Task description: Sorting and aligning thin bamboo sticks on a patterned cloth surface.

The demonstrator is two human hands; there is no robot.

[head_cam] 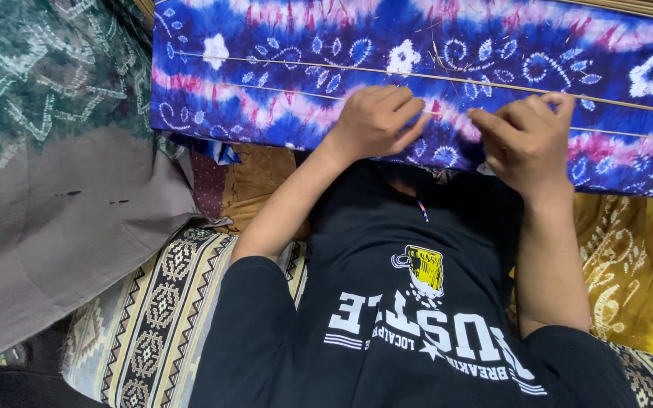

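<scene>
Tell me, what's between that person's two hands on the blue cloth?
In the head view, only a short stretch of the blue tie-dyed cloth lies between the left hand and the right hand, with a pink band and thin stick crossing it.

A blue-and-pink tie-dyed cloth (pixel 417 68) is pressed by the left hand (pixel 376 121) and pinched at its lower edge by the right hand (pixel 527 140) — a grey-green cloth (pixel 47 166) is spread beside it.

To my left hangs a grey and green patterned cloth (pixel 47 151). I sit on a cream mat (pixel 153 317) with dark geometric bands. A yellow printed cloth (pixel 636 264) lies at my right.
</scene>
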